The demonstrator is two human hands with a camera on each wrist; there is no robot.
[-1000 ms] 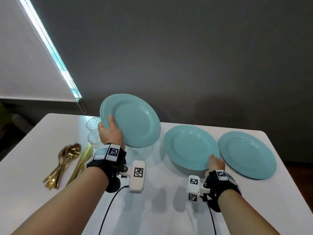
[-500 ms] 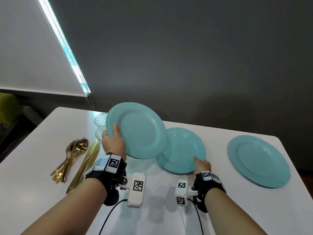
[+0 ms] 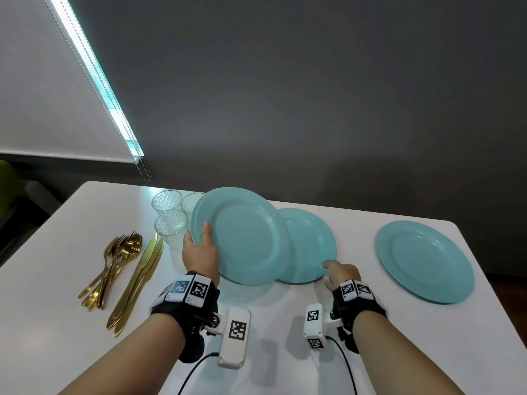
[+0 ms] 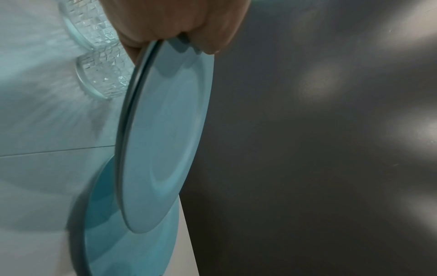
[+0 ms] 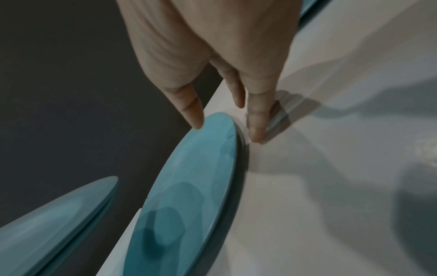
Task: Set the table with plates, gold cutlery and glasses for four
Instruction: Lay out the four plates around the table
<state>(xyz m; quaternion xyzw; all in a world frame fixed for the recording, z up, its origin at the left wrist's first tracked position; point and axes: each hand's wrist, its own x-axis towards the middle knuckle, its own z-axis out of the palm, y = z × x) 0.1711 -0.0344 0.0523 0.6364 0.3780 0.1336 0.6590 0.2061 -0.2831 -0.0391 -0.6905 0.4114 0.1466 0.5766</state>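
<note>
My left hand (image 3: 201,240) grips a teal plate (image 3: 242,238) by its left rim and holds it tilted above the white table (image 3: 57,323). The left wrist view shows a doubled rim on the held plate (image 4: 165,130), so it may be two stacked. A second teal plate (image 3: 310,246) lies flat, partly under the held one. My right hand (image 3: 335,270) is at its near rim with straight fingers; the thumb touches the rim (image 5: 189,186) and the fingertips (image 5: 256,138) rest on the table. A third plate (image 3: 425,260) lies at the right.
Several clear patterned glasses (image 3: 168,212) stand at the back left, close behind the held plate. Gold spoons and forks (image 3: 114,260) lie piled at the left, with gold knives (image 3: 139,275) beside them. A dark wall runs behind the table's far edge.
The middle plate has moved left, away from the right plate, and now lies partly under the held one. My right hand's hold on its rim has loosened. My left hand has lowered its plate.
</note>
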